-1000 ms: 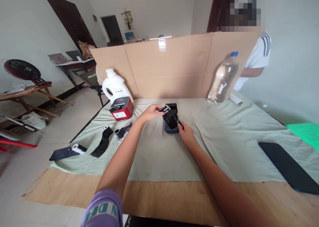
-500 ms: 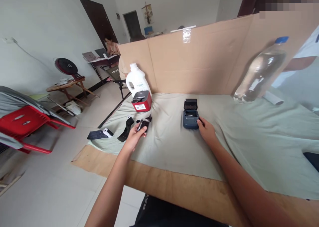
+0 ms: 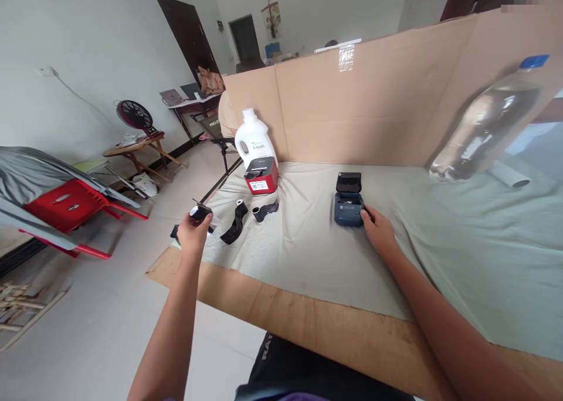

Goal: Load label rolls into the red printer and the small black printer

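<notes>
My left hand (image 3: 194, 234) is closed around a small black-and-white roll (image 3: 202, 213) at the table's left edge. Parts of a dark strip (image 3: 175, 232) show behind this hand, mostly hidden by it. My right hand (image 3: 377, 228) grips the right side of a small dark-blue label printer (image 3: 349, 212), which stands on the cloth with its lid (image 3: 349, 182) raised. Between my hands, nearer the left, lie a roll with a long black tail (image 3: 237, 222) and another partly unrolled black roll (image 3: 265, 210).
A red and black printer box (image 3: 261, 178) stands before a white jug (image 3: 255, 137). A cardboard panel (image 3: 373, 96) rises behind the cloth (image 3: 303, 243). At right are a large water bottle (image 3: 488, 128) and a cardboard tube (image 3: 510, 174). A person (image 3: 211, 81) sits farther back.
My left hand has moved left from beside the black rolls, holding the small roll. My right hand stays on the label printer. The view has turned slightly left.
</notes>
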Tool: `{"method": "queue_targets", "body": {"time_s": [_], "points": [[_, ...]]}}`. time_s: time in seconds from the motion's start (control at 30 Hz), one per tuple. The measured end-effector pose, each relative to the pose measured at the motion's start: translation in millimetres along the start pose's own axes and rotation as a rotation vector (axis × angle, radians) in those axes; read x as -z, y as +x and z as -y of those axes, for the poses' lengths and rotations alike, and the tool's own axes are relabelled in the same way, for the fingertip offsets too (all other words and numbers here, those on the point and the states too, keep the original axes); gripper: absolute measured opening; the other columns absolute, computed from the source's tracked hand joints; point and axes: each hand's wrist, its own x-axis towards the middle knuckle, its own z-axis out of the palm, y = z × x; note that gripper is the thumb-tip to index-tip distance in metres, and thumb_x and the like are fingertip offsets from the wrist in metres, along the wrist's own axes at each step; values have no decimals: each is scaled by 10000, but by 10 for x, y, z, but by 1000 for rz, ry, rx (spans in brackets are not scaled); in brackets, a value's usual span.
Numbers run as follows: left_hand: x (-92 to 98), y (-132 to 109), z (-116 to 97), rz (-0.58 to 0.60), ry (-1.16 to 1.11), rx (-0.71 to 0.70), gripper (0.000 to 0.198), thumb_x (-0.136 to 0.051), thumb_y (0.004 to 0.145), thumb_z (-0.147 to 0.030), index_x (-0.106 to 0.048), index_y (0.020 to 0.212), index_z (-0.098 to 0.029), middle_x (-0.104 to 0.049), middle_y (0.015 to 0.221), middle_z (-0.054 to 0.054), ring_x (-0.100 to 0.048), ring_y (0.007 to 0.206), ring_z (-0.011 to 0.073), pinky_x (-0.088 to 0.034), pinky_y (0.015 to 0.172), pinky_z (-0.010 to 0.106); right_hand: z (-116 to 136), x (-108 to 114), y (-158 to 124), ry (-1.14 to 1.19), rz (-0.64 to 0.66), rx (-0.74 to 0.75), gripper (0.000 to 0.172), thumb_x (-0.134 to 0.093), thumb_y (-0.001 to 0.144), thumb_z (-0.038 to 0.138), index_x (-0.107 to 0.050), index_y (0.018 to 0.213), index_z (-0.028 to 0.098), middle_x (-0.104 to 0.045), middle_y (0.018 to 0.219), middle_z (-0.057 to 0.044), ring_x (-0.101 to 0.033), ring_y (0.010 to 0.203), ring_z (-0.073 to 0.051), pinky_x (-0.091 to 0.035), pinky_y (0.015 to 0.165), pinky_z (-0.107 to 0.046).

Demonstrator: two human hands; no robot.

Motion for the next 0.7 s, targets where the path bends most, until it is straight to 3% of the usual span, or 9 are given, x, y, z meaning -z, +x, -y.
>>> {"method": "queue_targets", "body": {"time_s": [0.1,0.2,0.3,0.43,0.57,0.7], "points": [[-31,-57,11,-23,66,-2,679,-738,726,-456,-516,1322,-218,-711,919,44,-700,883,228,-537,812,334,0,-2,1,12,-8,1,516,-447,933,416,-626,1339,152,-700,1239,-147,-642,1138,-300,-473,1009,-462],[-110,-115,-22,50,157,-95,650,-717,769,-434,-517,1363,-264,-705,894,34,-698,906,235,-517,882,348,11,3,-4,4,-5,-10,520,-444,932,413,-626,1337,143,-705,1224,-150,-649,1114,-302,-478,1000,-468],[-218,-114,-15,159,276,-135,597,-688,807,-418,-557,1366,-255,-707,861,53,-689,911,272,-508,859,356,27,13,-14,0,-6,-17,512,-446,935,407,-627,1338,149,-705,1225,-146,-641,1130,-302,-470,1009,-462],[-338,-118,47,267,387,-139,638,-634,863,-434,-494,1456,-242,-717,902,90,-677,894,301,-494,779,357,45,23,-24,11,-4,-17,514,-448,938,411,-625,1341,145,-707,1217,-147,-633,1145,-299,-460,1020,-451],[-376,-194,80,243,438,-130,651,-584,901,-484,-431,1499,-277,-715,968,111,-668,902,308,-478,716,347,60,27,-25,9,1,-1,523,-441,938,399,-621,1344,121,-700,1225,-161,-629,1151,-301,-457,1022,-447],[-367,-246,78,185,460,-112,639,-524,914,-570,-469,1471,-262,-704,1003,149,-670,924,321,-479,707,347,63,27,-22,-5,-3,-7,518,-448,935,396,-626,1339,124,-705,1215,-160,-635,1137,-311,-459,1016,-459]]}}
